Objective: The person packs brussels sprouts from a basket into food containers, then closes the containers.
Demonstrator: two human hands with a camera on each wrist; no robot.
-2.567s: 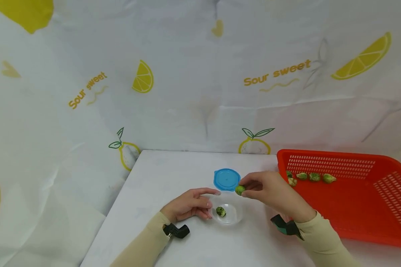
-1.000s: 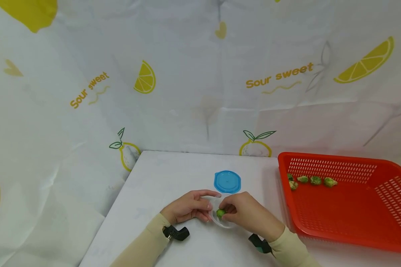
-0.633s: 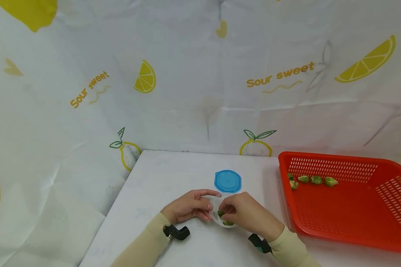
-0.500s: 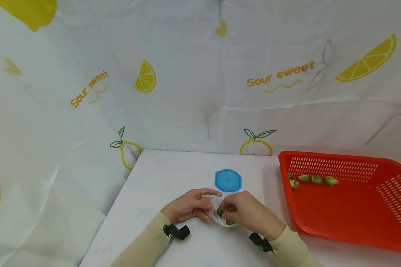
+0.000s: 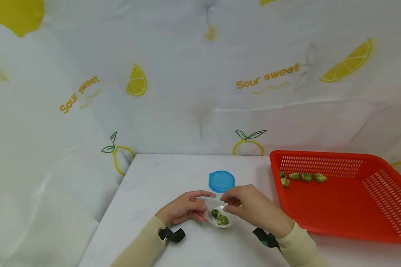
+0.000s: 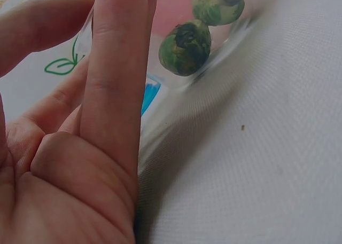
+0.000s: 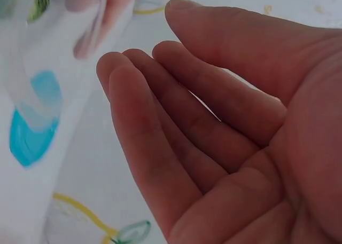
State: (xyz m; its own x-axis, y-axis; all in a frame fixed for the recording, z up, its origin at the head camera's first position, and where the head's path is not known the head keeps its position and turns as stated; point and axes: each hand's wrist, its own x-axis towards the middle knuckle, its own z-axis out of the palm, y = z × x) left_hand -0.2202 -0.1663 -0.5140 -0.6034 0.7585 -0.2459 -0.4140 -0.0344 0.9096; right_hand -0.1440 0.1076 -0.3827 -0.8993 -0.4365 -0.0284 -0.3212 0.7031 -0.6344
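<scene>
My left hand (image 5: 185, 208) holds a small clear plastic bowl (image 5: 217, 202) at its left side, thumb at the rim. Two Brussels sprouts lie inside: one dark green sprout (image 5: 215, 213) toward the left, and a brighter sprout (image 5: 222, 220) in front of it. Both sprouts (image 6: 185, 47) show through the clear wall in the left wrist view. Just over the bowl's right edge is my right hand (image 5: 254, 205), fingers loosely bent and thumb apart. Nothing lies between its fingers (image 7: 144, 126) in the right wrist view.
A blue lid (image 5: 222, 181) lies flat on the white table (image 5: 167, 174) behind the bowl. To the right stands a red perforated basket (image 5: 341, 207), with several Brussels sprouts (image 5: 306, 177) along its far left side. A lemon-print cloth (image 5: 173, 122) hangs behind.
My right hand brought a sprout from beside the basket into the bowl, let it go next to the first one, and has risen slightly. My left hand keeps holding the bowl.
</scene>
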